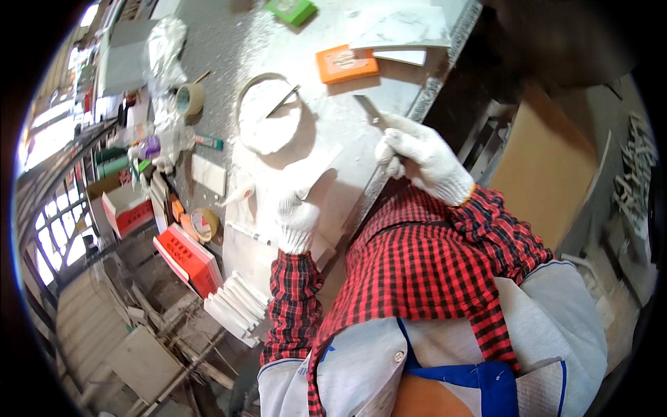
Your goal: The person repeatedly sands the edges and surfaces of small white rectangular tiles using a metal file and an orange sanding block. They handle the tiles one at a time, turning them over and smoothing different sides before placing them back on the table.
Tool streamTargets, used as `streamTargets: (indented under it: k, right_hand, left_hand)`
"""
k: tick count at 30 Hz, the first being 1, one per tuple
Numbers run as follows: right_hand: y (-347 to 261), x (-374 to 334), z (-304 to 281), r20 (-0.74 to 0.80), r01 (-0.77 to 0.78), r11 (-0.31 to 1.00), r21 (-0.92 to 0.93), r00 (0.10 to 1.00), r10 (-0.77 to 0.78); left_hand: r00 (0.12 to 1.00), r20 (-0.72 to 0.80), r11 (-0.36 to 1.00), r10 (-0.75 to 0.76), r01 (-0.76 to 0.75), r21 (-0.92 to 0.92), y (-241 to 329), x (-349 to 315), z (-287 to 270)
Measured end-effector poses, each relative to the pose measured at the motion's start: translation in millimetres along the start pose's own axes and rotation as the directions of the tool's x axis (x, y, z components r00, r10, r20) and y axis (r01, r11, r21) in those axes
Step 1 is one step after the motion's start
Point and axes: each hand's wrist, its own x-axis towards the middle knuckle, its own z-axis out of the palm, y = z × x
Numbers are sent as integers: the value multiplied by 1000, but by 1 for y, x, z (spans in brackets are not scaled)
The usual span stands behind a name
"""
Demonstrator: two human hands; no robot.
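My left hand (296, 221), in a white knit glove, grips a small white tile piece (318, 165) over the pale work surface. Its fingers are closed round the lower end. My right hand (429, 157), gloved the same way, is closed on a flat metal scraper (369, 110) whose blade points up and left. The blade and the tile are apart. Beyond my left hand stands a round bowl (272, 139) of white powder or paste, with a thin stick-like tool (283, 101) resting in it. A white nozzle-shaped piece (239, 194) lies left of my left hand.
An orange box (339, 65) and marble-patterned slabs (403, 28) lie at the far right, a green box (290, 10) at the far edge. Tape rolls (190, 99), a red box (187, 258) and stacked white strips (237, 306) are on the left. A cardboard sheet (545, 167) leans at right.
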Motion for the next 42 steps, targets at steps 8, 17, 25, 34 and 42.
streamTargets:
  k: [8,17,25,34,42]
  right_hand:
    - [-31,-3,42,-94,55,928,-368,991,-96]
    - [-33,-3,66,-179,-111,810,-576,984,8]
    - [-21,-5,83,-86,-3,593,-805,990,-112]
    - [-7,12,86,122,201,218,-955,936,-332]
    - [2,18,98,238,292,71,-954,878,-415]
  left_hand:
    - [930,-354,976,-99,20,-219,4,-17,18]
    - [811,-574,946,-113,-88,-311,-1,-13,64]
    - [776,-619,959,-122,-69,-274,-9,-15,82]
    - [834,-427,871,-350,121,-477,1,-27,82]
    - [827,-425,798,-367,46,-600,-8,-24,92]
